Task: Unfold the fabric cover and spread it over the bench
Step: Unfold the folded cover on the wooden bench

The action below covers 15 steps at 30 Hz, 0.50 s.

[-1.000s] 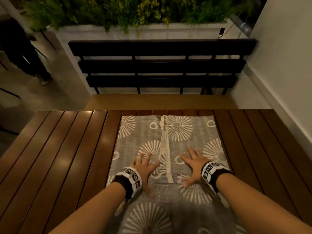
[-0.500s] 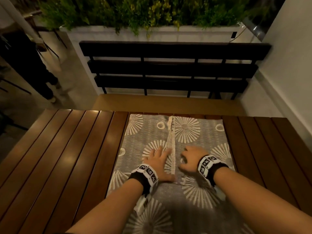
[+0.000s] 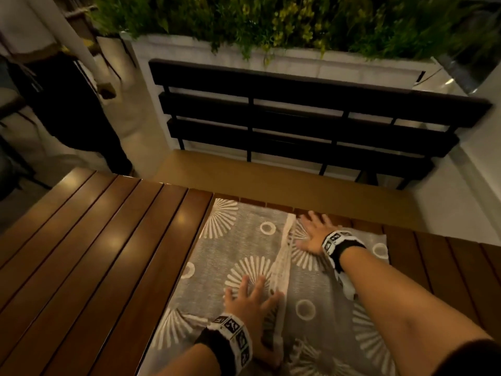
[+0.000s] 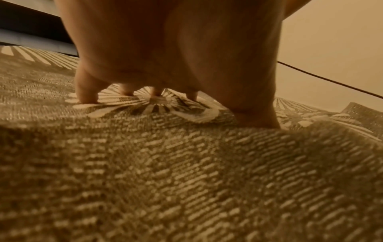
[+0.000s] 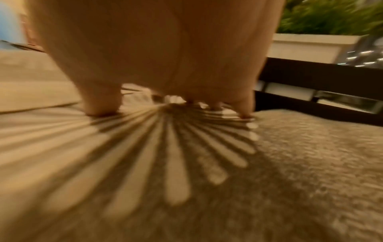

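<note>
A grey fabric cover with white sunburst patterns lies folded on the slatted wooden table, a pale fringed edge running down its middle. My left hand presses flat on the near part, fingers spread beside the fringe; its fingertips touch a sunburst on the cover. My right hand lies flat at the cover's far edge, just right of the fringe. In the blurred right wrist view, the right hand rests its fingertips on the cover. The bench stands beyond the table, its seat bare.
The bench has a dark slatted backrest against a white planter full of green plants. A person in dark trousers stands at the far left. A white wall closes the right side.
My right hand has slid away from me along the fringe to the cover's far edge and flattened. The left hand has stayed on the near part. The view has tilted.
</note>
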Available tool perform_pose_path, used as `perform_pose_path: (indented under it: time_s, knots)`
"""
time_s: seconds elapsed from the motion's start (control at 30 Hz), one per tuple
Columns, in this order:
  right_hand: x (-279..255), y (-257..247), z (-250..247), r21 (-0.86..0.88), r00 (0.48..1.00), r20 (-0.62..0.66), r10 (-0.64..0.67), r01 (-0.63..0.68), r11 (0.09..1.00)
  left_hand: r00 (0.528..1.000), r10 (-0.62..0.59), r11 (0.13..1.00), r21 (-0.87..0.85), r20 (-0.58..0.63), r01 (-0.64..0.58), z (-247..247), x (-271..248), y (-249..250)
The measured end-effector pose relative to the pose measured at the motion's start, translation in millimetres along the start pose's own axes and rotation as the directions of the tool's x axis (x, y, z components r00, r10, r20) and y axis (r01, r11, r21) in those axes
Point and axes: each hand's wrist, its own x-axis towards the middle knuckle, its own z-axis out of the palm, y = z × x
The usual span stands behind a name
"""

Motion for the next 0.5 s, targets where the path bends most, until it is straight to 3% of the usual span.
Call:
perform_pose_path:
  time_s: [0.07,0.13,0.2,0.23,0.3,0.37,0.43,0.5]
  knots:
    - [3,1,-8,0.005,0.992,-0.103,0.078,-0.078,0.997,1.0,0.004,1.0,-0.021,-0.008,-0.005,-1,-1,1]
    - [-2,-14,-6,-0.108,0.948,-0.265,-0.178,0.154,0.982,1.0,0.001,1.0,-0.02,-0.005,-0.001,-1,-2,1]
    - [-6,-33,-2,-0.252,0.852,-0.183,-0.49,0.441,0.861,1.0,-0.007,1.0,-0.011,-0.003,0.007,-2,-2,1]
    - [-6,-38,3,-0.282,0.833,-0.087,-0.546,0.505,0.816,1.0,-0.013,1.0,-0.006,0.005,0.013,-2,-2,1]
    - [0,-38,8,-0.241,0.891,-0.01,-0.453,0.437,0.866,1.0,-0.021,1.0,-0.008,0.002,0.021,-2,-2,3]
    - [7,-35,8,-0.154,0.958,-0.08,-0.275,0.261,0.953,0.999,-0.032,0.999,-0.001,-0.008,0.032,-1,-2,5]
    - [7,-40,7,-0.134,0.979,-0.144,-0.147,0.128,0.983,0.999,-0.041,0.999,0.011,-0.009,0.041,-3,-3,6]
    - [-4,-50,10,-0.171,0.966,-0.196,-0.167,0.134,0.976,0.998,-0.058,0.998,0.022,-0.007,0.058,-2,-2,8]
